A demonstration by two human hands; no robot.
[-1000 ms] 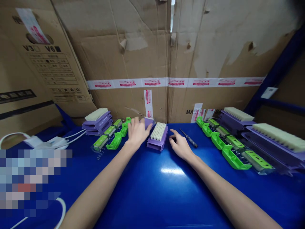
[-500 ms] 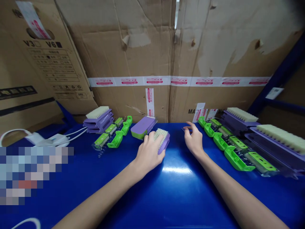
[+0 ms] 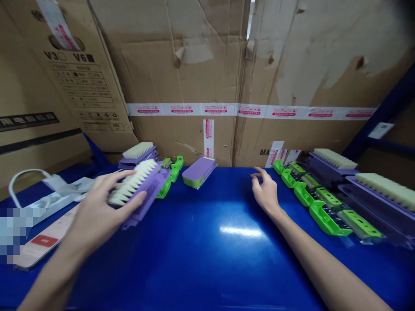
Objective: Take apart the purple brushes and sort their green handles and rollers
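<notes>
My left hand [image 3: 92, 211] is closed around a purple brush block [image 3: 147, 196] with cream bristles, lifted off the table at the left. Thumb and fingers grip it from its near side, and the bristles point up and left. My right hand [image 3: 266, 190] rests on the table right of centre, fingers curled; what they hold, if anything, is hidden. The screwdriver seen earlier at this spot no longer shows. Between the hands, toward the back, lies a purple-and-green brush block [image 3: 197, 172], smooth side up. Behind my held block stands a stack of purple brush blocks [image 3: 138, 151].
Green plastic clips [image 3: 303, 194] and clear-cased green parts [image 3: 329, 195] line the right side, with purple brush blocks [image 3: 385, 190] beyond. More green clips [image 3: 177, 168] lie at the left. A white power strip [image 3: 58, 196] and cables sit far left. Cardboard [image 3: 181, 77] walls the back.
My left hand took hold of the bristled block at the centre and carried it left. My right hand shifted right over the screwdriver, hiding it. The view turned slightly left.
</notes>
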